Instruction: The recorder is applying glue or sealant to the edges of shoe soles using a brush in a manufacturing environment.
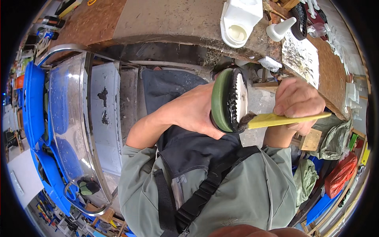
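Observation:
My left hand (195, 110) grips a green shoe upper (221, 98) with a black gathered edge, held up in front of my apron; the far fingers are hidden behind it. Its underside, with a whitish middle (242, 96), is turned to the right. Closed around the flat yellow handle of a brush (272, 120) is my right hand (298, 103). The brush's dark bristles touch the lower end of the black edge. Beyond my hands, a white container (241, 23) with a pale substance in its opening stands at the bench's edge.
On the workbench (169, 19) are a white cone-shaped nozzle (281, 30), a black shoe sole (300, 21) and a stained paper sheet (302, 59). To my left stands a metal-framed cart (85, 118) beside blue bins (33, 98). A red plastic bag (340, 174) lies at right.

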A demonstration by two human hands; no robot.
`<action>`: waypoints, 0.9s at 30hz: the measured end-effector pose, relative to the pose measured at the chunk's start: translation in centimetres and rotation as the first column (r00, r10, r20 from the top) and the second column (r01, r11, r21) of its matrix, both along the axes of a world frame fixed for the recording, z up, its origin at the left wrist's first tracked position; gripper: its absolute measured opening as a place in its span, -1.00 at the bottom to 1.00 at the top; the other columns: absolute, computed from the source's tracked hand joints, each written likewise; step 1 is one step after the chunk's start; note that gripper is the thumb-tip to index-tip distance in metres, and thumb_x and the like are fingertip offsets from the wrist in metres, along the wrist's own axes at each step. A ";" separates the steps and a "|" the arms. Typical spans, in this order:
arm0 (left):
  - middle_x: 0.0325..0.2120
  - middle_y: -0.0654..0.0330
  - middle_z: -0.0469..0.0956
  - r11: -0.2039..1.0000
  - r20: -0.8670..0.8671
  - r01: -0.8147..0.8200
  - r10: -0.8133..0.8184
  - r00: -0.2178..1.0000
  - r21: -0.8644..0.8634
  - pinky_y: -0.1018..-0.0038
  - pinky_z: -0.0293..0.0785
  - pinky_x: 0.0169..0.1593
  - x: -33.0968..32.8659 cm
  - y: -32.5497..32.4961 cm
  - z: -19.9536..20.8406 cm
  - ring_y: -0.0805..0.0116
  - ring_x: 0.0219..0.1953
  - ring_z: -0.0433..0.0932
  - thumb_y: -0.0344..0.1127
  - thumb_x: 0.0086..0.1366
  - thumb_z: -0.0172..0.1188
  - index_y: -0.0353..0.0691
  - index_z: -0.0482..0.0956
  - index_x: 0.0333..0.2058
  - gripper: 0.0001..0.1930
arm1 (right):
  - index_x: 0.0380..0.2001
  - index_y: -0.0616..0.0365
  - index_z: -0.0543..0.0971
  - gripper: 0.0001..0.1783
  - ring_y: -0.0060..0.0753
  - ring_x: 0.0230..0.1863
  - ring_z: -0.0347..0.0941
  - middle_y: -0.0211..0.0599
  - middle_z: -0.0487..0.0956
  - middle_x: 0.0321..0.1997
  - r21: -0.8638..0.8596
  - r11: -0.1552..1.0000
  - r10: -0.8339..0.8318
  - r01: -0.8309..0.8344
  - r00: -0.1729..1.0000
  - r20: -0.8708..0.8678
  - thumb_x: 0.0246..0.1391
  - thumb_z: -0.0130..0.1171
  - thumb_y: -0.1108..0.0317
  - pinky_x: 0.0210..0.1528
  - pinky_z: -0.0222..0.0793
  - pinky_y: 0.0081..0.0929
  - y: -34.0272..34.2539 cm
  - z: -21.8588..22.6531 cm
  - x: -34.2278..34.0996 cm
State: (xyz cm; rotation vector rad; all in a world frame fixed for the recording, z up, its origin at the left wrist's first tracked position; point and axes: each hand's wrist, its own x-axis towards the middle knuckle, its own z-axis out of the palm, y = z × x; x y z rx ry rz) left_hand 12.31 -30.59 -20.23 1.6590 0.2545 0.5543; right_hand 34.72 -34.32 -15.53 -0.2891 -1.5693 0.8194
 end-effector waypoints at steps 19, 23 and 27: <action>-0.11 -0.08 0.39 -0.366 0.647 -0.556 0.598 0.474 0.746 0.19 0.49 -0.13 -1.5 4.0 0.5 -0.15 -0.09 0.43 -0.25 0.24 0.04 -0.37 0.25 -0.03 -0.59 | -0.47 0.37 0.55 -0.82 -0.45 -0.69 0.40 -0.16 0.52 -0.65 -0.356 0.870 -0.348 0.340 0.937 0.045 -0.13 0.26 0.44 -0.62 0.30 -0.58 -0.6 1.6 -2.1; -0.11 -0.06 0.40 -0.457 0.681 -0.514 0.585 0.441 0.726 0.18 0.48 -0.13 -1.6 4.2 0.7 -0.14 -0.09 0.43 -0.26 0.24 0.03 -0.36 0.25 -0.03 -0.60 | -0.38 0.37 0.50 -0.81 -0.43 -0.68 0.40 -0.17 0.49 -0.62 0.030 0.939 -0.343 0.342 0.928 0.147 -0.06 0.13 0.43 -0.66 0.29 -0.51 -0.5 2.7 -2.8; -0.11 -0.06 0.40 -0.363 0.612 -0.522 0.646 0.456 0.772 0.19 0.46 -0.09 -1.7 4.0 0.5 -0.13 -0.10 0.43 -0.26 0.19 0.10 -0.38 0.24 0.00 -0.54 | -0.31 0.36 0.45 -0.80 -0.38 -0.67 0.39 -0.16 0.47 -0.57 0.440 0.897 -0.195 0.047 0.935 0.296 -0.02 0.03 0.45 -0.66 0.30 -0.44 -1.3 4.0 -2.9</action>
